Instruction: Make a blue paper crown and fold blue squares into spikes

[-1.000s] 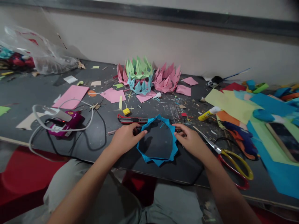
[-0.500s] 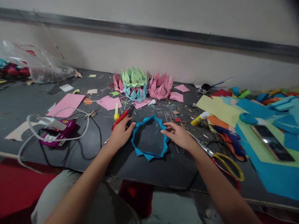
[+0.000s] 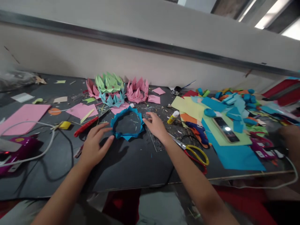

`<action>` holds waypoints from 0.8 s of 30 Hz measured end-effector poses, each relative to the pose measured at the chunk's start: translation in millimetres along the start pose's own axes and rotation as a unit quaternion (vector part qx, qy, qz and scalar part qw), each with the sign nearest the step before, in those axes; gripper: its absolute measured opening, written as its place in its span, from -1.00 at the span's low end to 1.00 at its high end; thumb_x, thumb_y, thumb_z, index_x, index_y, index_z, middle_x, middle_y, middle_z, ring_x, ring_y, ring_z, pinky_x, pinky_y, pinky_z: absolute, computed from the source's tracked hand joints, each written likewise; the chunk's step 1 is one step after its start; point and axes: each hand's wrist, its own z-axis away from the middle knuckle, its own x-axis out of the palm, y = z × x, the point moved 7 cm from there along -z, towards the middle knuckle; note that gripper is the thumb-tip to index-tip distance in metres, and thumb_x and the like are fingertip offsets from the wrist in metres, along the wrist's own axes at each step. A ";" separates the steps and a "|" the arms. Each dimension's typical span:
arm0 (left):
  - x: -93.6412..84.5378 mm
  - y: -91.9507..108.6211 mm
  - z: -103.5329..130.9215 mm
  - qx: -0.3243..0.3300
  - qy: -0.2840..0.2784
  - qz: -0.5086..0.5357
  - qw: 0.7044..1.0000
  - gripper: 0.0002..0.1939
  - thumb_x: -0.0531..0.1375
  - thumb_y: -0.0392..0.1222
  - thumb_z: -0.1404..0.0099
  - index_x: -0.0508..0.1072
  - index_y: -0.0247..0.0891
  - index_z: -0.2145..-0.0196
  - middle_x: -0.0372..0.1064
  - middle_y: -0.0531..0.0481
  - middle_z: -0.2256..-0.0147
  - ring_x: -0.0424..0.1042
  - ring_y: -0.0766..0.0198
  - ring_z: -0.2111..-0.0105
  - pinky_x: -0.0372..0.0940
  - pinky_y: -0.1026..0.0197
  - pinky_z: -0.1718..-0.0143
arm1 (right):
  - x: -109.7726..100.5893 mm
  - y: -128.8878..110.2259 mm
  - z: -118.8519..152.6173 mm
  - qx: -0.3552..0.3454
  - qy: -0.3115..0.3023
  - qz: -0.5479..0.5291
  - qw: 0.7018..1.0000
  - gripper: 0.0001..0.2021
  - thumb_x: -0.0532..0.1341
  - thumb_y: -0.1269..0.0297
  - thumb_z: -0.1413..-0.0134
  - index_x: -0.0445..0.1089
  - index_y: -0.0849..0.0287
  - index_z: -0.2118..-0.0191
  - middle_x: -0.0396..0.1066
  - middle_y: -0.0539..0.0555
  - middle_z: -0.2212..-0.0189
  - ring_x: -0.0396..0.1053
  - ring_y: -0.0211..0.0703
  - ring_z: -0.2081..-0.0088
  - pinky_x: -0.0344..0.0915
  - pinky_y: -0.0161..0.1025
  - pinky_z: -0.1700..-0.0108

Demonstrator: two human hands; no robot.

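Observation:
A blue folded-paper ring [image 3: 127, 136] with pointed edges lies on the dark table, between both hands. At its left side is my left hand [image 3: 95, 145], fingers apart and holding nothing. My right hand [image 3: 156, 125] is by the ring's right edge, its fingers spread and slightly curled; whether the fingertips touch the paper is unclear. Behind the ring stand a green paper crown [image 3: 109, 82], a light blue one [image 3: 112, 100] and a pink one [image 3: 137, 92]. A red-handled tool [image 3: 86, 126] lies beyond my left hand.
Yellow-and-red-handled scissors [image 3: 197, 154], a glue stick [image 3: 172, 117], a blue glue gun [image 3: 198, 131] and a phone [image 3: 225, 129] on coloured sheets lie to the right. At left are pink paper [image 3: 25, 118], a purple device [image 3: 21, 150] and cables. Another person's arm [image 3: 292, 147] shows far right.
The view has swung to the right. The blue ring sits farther back on the table, nearer the paper crowns. My left hand has opened wider and is nearer the table's front than the ring.

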 end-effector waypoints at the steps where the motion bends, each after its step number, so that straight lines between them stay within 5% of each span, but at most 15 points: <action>1: 5.0 9.0 1.3 0.051 -0.027 -0.016 0.998 -0.66 0.05 0.01 -0.24 0.38 -0.25 0.16 0.30 -0.13 0.03 0.25 0.07 -0.01 0.16 0.02 -0.02 | -15.7 2.2 14.4 -0.024 0.015 0.012 1.000 -0.65 0.16 0.25 0.02 0.30 0.16 0.06 0.27 0.15 -0.02 0.31 -0.09 0.06 0.34 -0.18 0.15; 3: 18.4 22.3 5.9 0.134 -0.086 -0.044 0.986 -0.61 0.11 0.07 -0.18 0.38 -0.22 0.13 0.33 -0.11 0.03 0.25 0.05 -0.02 0.13 0.00 -0.03 | -58.4 17.4 52.0 -0.075 0.070 0.081 0.991 -0.70 0.12 0.16 -0.02 0.35 0.15 0.13 0.37 0.15 0.09 0.33 -0.06 0.08 0.32 -0.14 0.15; 7: 35.0 28.9 11.4 0.189 -0.113 -0.102 0.970 -0.74 0.07 -0.06 -0.26 0.42 -0.19 0.16 0.43 -0.04 0.15 0.35 0.12 0.09 0.09 0.01 -0.04 | -162.4 119.4 130.3 0.078 0.185 0.235 0.951 -0.50 0.11 -0.11 0.11 0.37 0.25 0.22 0.42 0.28 0.19 0.36 0.12 0.15 0.27 0.02 0.12; 11: 31.8 23.3 8.1 0.166 -0.077 -0.140 0.973 -0.73 -0.03 -0.18 -0.32 0.46 -0.22 0.27 0.47 -0.04 0.29 0.40 0.16 0.26 0.17 0.08 0.12 | -220.5 213.0 171.1 0.188 0.175 0.296 0.920 -0.38 0.14 -0.23 0.35 0.36 0.26 0.29 0.40 0.38 0.18 0.32 0.25 0.10 0.23 0.07 0.07; 15: 21.7 15.0 2.9 0.114 -0.051 -0.164 0.979 -0.70 -0.06 -0.18 -0.31 0.46 -0.24 0.29 0.46 -0.08 0.33 0.39 0.12 0.30 0.18 0.10 0.24 | -234.9 241.8 174.2 0.194 0.170 0.283 0.924 -0.45 0.08 -0.20 0.32 0.39 0.22 0.36 0.43 0.32 0.24 0.35 0.20 0.14 0.25 0.04 0.10; 24: 13.6 5.3 0.0 0.062 -0.042 -0.162 0.984 -0.70 -0.05 -0.16 -0.28 0.46 -0.23 0.33 0.46 -0.06 0.36 0.38 0.13 0.32 0.19 0.12 0.26 | -243.2 228.5 176.0 0.194 0.237 0.286 0.908 -0.58 0.06 -0.15 0.29 0.39 0.13 0.55 0.46 0.22 0.41 0.38 0.10 0.33 0.27 -0.07 0.31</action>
